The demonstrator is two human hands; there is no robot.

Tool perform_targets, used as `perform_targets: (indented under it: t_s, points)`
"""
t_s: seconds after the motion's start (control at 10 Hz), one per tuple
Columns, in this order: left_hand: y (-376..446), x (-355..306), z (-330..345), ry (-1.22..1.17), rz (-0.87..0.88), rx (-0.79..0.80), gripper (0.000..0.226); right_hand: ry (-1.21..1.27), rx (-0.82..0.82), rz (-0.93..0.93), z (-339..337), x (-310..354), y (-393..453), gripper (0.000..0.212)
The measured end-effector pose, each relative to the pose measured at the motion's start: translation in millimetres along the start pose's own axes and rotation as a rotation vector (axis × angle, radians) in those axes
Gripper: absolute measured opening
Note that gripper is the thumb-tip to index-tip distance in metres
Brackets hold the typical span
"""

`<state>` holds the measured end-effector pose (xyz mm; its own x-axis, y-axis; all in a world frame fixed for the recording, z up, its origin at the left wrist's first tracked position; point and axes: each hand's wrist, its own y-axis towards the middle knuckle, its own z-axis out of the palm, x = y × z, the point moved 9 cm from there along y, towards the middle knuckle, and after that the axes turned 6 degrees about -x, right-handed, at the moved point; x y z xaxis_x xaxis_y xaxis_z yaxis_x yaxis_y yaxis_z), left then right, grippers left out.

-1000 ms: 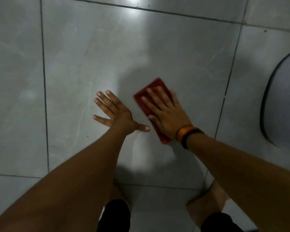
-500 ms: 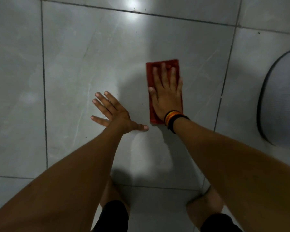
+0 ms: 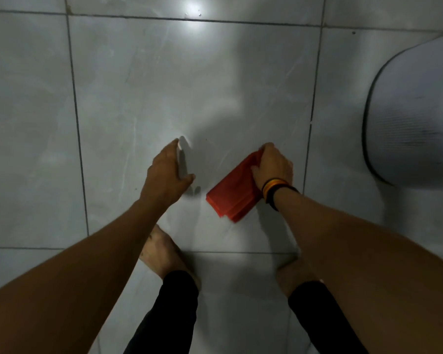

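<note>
Right of centre in the frame, the right hand [image 3: 271,166] curls its fingers round the upper end of a folded red cloth [image 3: 230,198]; the cloth slants down and leftward from under that hand, lying on the grey tiled floor [image 3: 138,85]; the left hand [image 3: 168,172], left of the cloth and apart from it, holds nothing, fingers loosely bent toward the tile.

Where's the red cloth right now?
In the head view, the red cloth is right of centre over the big floor tile, its far end gripped by the right hand.
</note>
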<state>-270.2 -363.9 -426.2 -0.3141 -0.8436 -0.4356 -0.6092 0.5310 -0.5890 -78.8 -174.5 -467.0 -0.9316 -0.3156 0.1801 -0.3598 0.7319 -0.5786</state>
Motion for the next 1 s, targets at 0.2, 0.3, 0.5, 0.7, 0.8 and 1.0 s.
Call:
perform_targets:
  t_s: [0.2,0.3,0.5,0.7,0.8,1.0]
  points:
    - [-48.4,-106.9,14.6,0.079,0.271,0.241,0.102,0.253,-0.036,-0.261,-81.8,35.1,-82.1,0.016]
    - [-69.6,-170.0,3.1,0.11,0.384,0.309,0.06,0.474,-0.155,-0.269,-151.3,22.8,-138.6,0.011]
    - [-94.8,-274.8,-44.5,0.11,0.237,0.436,0.004,1.074,-0.468,0.183,-311.9,-88.4,-180.6,0.007]
    - [-103.4,-432.6,-67.2,-0.433,0.088,0.408,0.023,1.5,-0.471,0.577,-388.4,-199.6,-171.2,0.013]
    - [-87.4,-501.9,-54.4,-0.438,0.128,0.286,0.028,1.716,-0.42,0.701,-386.0,-233.6,-157.1,0.02]
    - [-67.9,-600.7,-16.4,-0.205,0.28,0.05,0.04,1.725,-0.145,0.797,-349.9,-242.4,-136.3,0.028]
